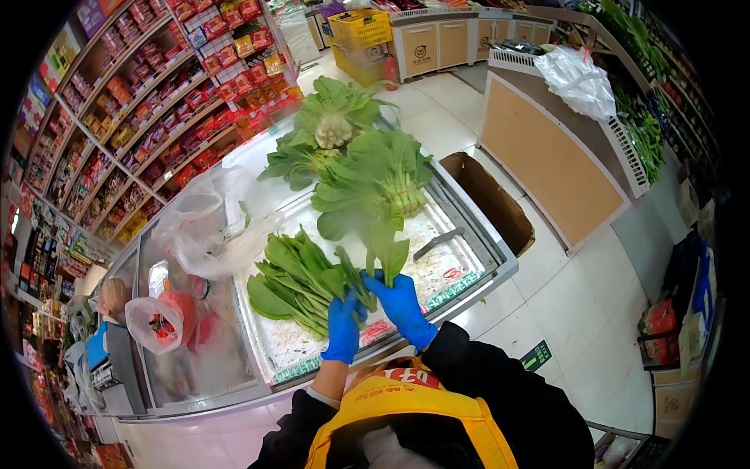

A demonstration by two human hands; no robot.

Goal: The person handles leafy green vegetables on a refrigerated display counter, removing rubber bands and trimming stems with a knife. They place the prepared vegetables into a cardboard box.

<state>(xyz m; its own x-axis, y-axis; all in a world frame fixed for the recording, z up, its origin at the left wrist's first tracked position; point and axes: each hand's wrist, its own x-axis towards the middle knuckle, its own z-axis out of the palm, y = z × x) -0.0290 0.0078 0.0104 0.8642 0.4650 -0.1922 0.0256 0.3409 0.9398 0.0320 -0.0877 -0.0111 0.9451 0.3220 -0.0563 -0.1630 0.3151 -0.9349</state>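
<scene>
My left hand (343, 327), in a blue glove, grips stalks at the right side of a loose pile of leafy greens (293, 275). Stems in the pile point towards me. My right hand (404, 305), also gloved in blue, holds a leafy green stalk (391, 253) upright between thumb and fingers. Both hands are close together over a dirt-specked white foam tray (269, 346). Beyond them rests a bundle of greens (404, 182) tied with a red band. Farther off lies another bunch of greens with pale cut stems (334, 130).
A dark knife-like tool (438, 243) and red rubber bands (375, 333) lie on the tray. Clear plastic bags (199, 234) and a red bag (176, 319) sit left on the glass-topped freezer (205, 375). An open cardboard box (492, 202) stands right, near a display stand (551, 152).
</scene>
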